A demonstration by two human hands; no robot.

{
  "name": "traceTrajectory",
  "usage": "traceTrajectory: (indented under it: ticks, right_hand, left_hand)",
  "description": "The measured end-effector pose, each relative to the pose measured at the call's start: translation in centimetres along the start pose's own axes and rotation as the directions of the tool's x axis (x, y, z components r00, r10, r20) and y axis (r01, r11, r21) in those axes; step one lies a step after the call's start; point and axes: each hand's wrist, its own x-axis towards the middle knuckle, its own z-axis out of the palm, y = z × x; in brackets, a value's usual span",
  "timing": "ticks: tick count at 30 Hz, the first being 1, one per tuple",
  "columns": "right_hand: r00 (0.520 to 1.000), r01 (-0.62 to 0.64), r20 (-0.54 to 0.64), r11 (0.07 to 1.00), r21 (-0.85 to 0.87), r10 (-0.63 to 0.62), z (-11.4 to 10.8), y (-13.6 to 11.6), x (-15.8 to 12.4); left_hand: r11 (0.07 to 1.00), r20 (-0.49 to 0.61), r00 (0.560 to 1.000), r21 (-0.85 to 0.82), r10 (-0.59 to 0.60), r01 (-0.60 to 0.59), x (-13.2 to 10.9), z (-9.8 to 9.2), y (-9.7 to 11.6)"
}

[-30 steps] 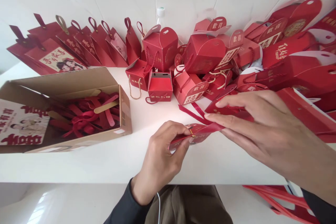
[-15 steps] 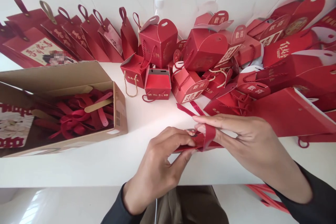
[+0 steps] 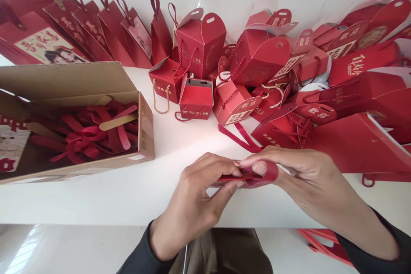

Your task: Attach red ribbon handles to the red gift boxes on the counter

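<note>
White desk [image 3: 93,205] is carrying everything; using the cardboard box [image 3: 146,126] as reference. Pile of red gift boxes [image 3: 260,62] is spreading right of the cardboard box, several showing rope handles. Row of red bags [image 3: 114,30] is standing behind the cardboard box, strap loops sticking up. Cardboard box itself is sitting open, holding a tangle of red and gold straps [image 3: 83,135].

Right hand [image 3: 310,175] is working right of the cardboard box, well apart from it; its grip is curling around a dark red strap [image 3: 272,173], thumb inside the bend. Left hand [image 3: 199,205] is working between cardboard box and right hand; its grip is nearly closing up, pinching a red packet [image 3: 248,175] between thumb and fingers. Packet is sitting right of the cardboard box, over the desk, mostly hidden; can't tell if it's touching the surface. Red ribbon [image 3: 233,136] is lying right of the cardboard box, just beyond the hands.
</note>
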Motion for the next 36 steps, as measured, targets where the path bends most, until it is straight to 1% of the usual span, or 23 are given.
traceTrajectory:
  ticks: [3, 6, 9, 12, 16, 21, 27, 31, 36]
  right_hand:
    - [1.000, -0.002, 0.009, 0.998, 0.062, 0.001, 0.2, 0.2, 0.1]
    - [1.000, 0.001, 0.010, 0.998, 0.058, -0.002, 0.1, 0.3, 0.1]
    - [0.999, -0.020, 0.049, 1.000, 0.020, 0.019, -0.3, 0.2, 0.2]
    - [0.997, -0.006, 0.082, 0.998, -0.069, 0.012, -0.7, 0.0, 0.3]
    - [0.995, -0.014, 0.093, 0.993, -0.115, 0.024, -1.1, -0.2, 0.6]
    - [0.996, -0.047, 0.068, 0.984, -0.170, 0.059, -1.3, 0.0, 0.5]
    - [0.990, -0.117, 0.063, 0.989, -0.092, 0.123, -1.3, 0.3, 0.6]
    - [0.986, -0.150, 0.067, 0.987, -0.058, 0.154, -1.1, 0.2, 0.9]
    - [0.989, -0.133, 0.047, 0.986, -0.104, 0.138, -1.1, 0.1, 0.9]
  left_hand:
    - [1.000, 0.004, 1.000, -0.008, 0.003, -0.003, 0.0, 0.0, -0.1]
    - [1.000, 0.007, 1.000, -0.019, -0.007, 0.007, -0.1, 0.0, -0.2]
    - [0.996, 0.002, 0.998, -0.058, -0.069, 0.069, -0.4, 0.1, -0.3]
    - [0.991, -0.005, 0.993, -0.069, -0.116, 0.116, -0.5, 0.2, -0.3]
    - [0.994, 0.031, 0.994, -0.034, -0.101, 0.102, -0.4, 0.1, -0.4]
    - [0.996, 0.028, 0.997, -0.048, -0.078, 0.079, -0.3, 0.1, -0.5]
    - [0.992, 0.041, 0.993, -0.043, -0.114, 0.116, -0.7, 0.3, -0.6]
    - [0.994, 0.038, 0.994, -0.023, -0.106, 0.107, -0.6, 0.2, -0.6]
    - [0.996, 0.023, 0.995, -0.016, -0.092, 0.092, -0.3, 0.2, -0.6]
